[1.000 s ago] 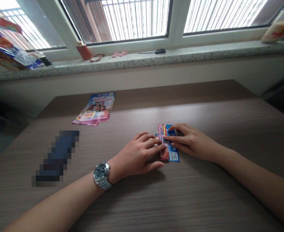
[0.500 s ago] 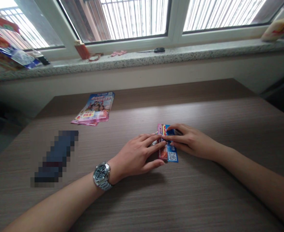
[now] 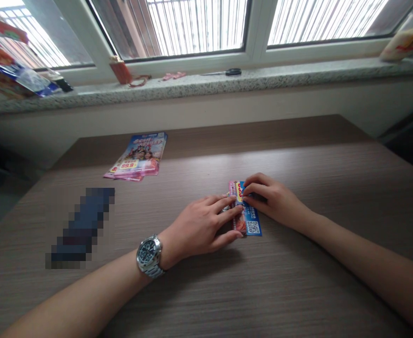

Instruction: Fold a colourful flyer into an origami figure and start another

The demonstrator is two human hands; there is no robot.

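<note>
A folded flyer (image 3: 251, 216), pink and blue with a QR code at its near corner, lies on the brown table (image 3: 199, 291). My left hand (image 3: 202, 223), with a silver watch (image 3: 149, 253) at the wrist, rests its spread fingers on the flyer's left part. From the other side, my right hand (image 3: 271, 197) touches the flyer's upper right with bent fingertips. Its fingers are slightly apart, and nothing shows gripped in them. Some of the flyer is hidden under my left fingers.
A stack of similar flyers (image 3: 141, 157) lies at the table's back left. Nearer is a dark, pixelated object (image 3: 83, 225). On the stone windowsill (image 3: 280, 72) are scissors (image 3: 233, 72), a red-brown case (image 3: 121, 72), pink pieces (image 3: 173, 76) and a blue package (image 3: 12, 65).
The fingers of my right hand have bent and drawn up toward the flyer's far edge. My left hand has hardly moved. The flyer's near right corner appears shifted slightly right.
</note>
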